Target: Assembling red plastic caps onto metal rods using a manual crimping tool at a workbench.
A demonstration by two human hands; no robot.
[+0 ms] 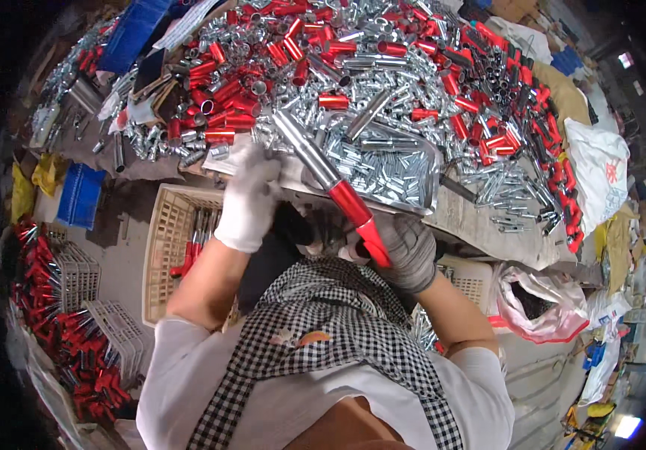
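A long silver-and-red metal tube (330,184) is clamped in the grey-gloved right hand (407,251) at the table's near edge; the white-gloved left hand (248,202) is closed beside it, crowded by heaped red and silver metal sleeves (353,67)

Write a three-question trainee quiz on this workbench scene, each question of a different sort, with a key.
1. True or false: the right hand wears a grey glove and grips the red end of the red-and-silver tube.
2. Multiple choice: the left hand, in a white glove, is over
A. the near edge of the table
B. the blue crate
C. the white sack
3. Fill in: below the left forearm stands a beige plastic ____ holding a few red-and-silver tubes.

Key: 1 true; 2 A; 3 basket.
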